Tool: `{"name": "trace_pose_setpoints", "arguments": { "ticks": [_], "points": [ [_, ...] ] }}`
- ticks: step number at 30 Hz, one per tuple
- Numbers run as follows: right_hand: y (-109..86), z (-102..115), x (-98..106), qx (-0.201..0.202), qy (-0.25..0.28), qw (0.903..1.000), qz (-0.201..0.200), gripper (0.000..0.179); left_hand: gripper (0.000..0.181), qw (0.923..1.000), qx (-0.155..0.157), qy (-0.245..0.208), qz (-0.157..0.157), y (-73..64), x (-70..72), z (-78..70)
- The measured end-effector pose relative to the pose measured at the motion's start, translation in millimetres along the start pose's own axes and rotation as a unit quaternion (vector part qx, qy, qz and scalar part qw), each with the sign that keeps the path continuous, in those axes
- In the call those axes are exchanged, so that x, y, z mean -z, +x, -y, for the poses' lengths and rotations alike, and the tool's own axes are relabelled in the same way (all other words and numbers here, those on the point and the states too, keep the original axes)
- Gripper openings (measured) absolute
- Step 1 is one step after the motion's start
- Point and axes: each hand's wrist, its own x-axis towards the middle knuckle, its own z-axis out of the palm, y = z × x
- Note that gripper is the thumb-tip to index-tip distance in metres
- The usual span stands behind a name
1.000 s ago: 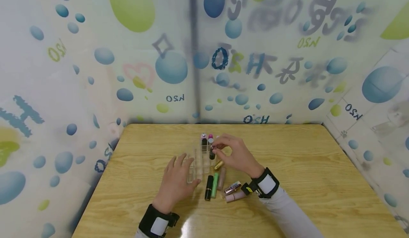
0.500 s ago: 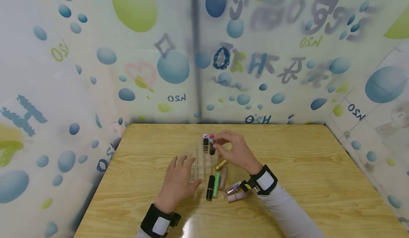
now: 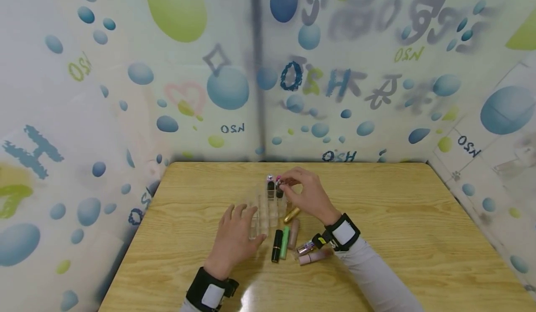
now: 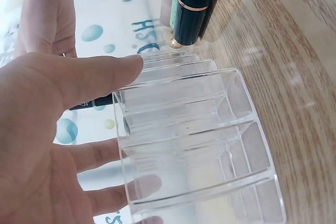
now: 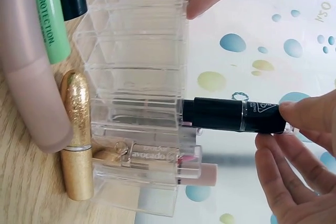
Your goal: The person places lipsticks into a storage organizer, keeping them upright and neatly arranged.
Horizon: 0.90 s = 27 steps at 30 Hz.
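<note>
My right hand [image 3: 309, 195] pinches the end of a black lipstick tube [image 5: 236, 115] between thumb and fingertips. The tube stands upright, its lower end right at the top opening of a compartment in a clear plastic lipstick organizer [image 4: 184, 135]. My left hand [image 3: 234, 237] holds the organizer's other end, thumb at the rim and fingers along a side wall, some seen through the plastic. Other tubes stand in the organizer near the right hand, among them one marked "avocado" [image 5: 152, 153] and one with a pale pink end [image 5: 202, 174].
On the wooden table [image 3: 398, 237], right of the organizer, lie a gold lipstick [image 5: 77, 135], a black tube [image 3: 277, 246], a green tube [image 3: 284, 242] and a mauve tube [image 3: 294, 234]. A shiny tube [image 3: 305, 247] and a pale pink tube [image 3: 314, 257] lie nearer me. A patterned wall [image 3: 201, 139] stands behind.
My right hand has moved slightly away from me and up with the black lipstick tube, bringing it over the compartment near the far end. The left hand stays at the organizer.
</note>
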Motion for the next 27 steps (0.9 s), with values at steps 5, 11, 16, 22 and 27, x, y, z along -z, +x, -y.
{"name": "trace_pose_setpoints", "arguments": {
  "ticks": [5,11,16,22,27],
  "points": [
    [-0.2,-5.2,-2.5,-0.004,-0.009,0.9999,-0.006,0.019,0.071,1.0000,-0.001,0.004,0.000,0.0,-0.4,-0.2],
    [-0.3,-9.5,-5.0,-0.001,-0.009,0.9998,-0.015,0.018,0.070,0.9998,-0.011,0.007,-0.014,1.0,-0.3,-0.3],
    [-1.3,-11.6,-7.3,-0.015,-0.009,0.9998,-0.003,0.018,0.070,0.9999,-0.008,0.008,-0.009,1.3,0.0,-0.2],
    [-3.0,-14.6,-12.3,-0.041,-0.021,0.9988,0.016,0.016,0.071,0.9999,-0.003,0.010,-0.003,0.9,-0.9,-0.1],
    [-3.7,-14.6,-14.6,-0.047,-0.021,0.9984,0.022,0.016,0.070,0.9999,-0.001,0.012,-0.004,0.4,-2.0,0.5]
  ]
}}
